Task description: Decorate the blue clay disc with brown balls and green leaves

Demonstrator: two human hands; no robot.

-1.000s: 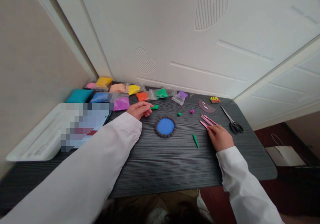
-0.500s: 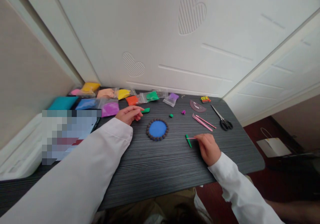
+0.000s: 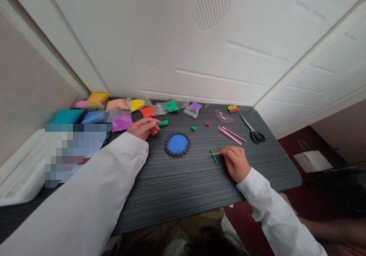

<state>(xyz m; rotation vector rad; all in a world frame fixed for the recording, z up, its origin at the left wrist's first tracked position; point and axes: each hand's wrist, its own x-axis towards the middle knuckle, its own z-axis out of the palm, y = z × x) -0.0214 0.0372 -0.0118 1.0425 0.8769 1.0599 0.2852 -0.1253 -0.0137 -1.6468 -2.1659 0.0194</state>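
My left hand [image 3: 143,128] is closed, its fingertips pinching a green piece with a flat, widened end [image 3: 163,123]; whether this is clay or a tool I cannot tell. My right hand [image 3: 236,163] is closed around a thin pink stick tool [image 3: 215,154], whose shaft crosses a narrow green clay strip [image 3: 214,157] on the table. Between the hands lies a blue clay disc [image 3: 177,143] ringed with small dark brown balls [image 3: 177,155]. Beyond it are a small green lump [image 3: 193,128] and a crumpled purple-pink bit [image 3: 207,124].
Pink tweezers and another pink tool [image 3: 231,135], black-handled scissors [image 3: 255,133] and a purple half-round template [image 3: 223,116] lie right. Bags of coloured clay [image 3: 122,122] line the table's back. A tablet with a blurred screen [image 3: 85,143] and a white tray [image 3: 24,168] stand left.
The pink stick's tip has slid left and now reaches past the green strip. My left hand keeps its pinch on the green piece. The whole view has shifted slightly.
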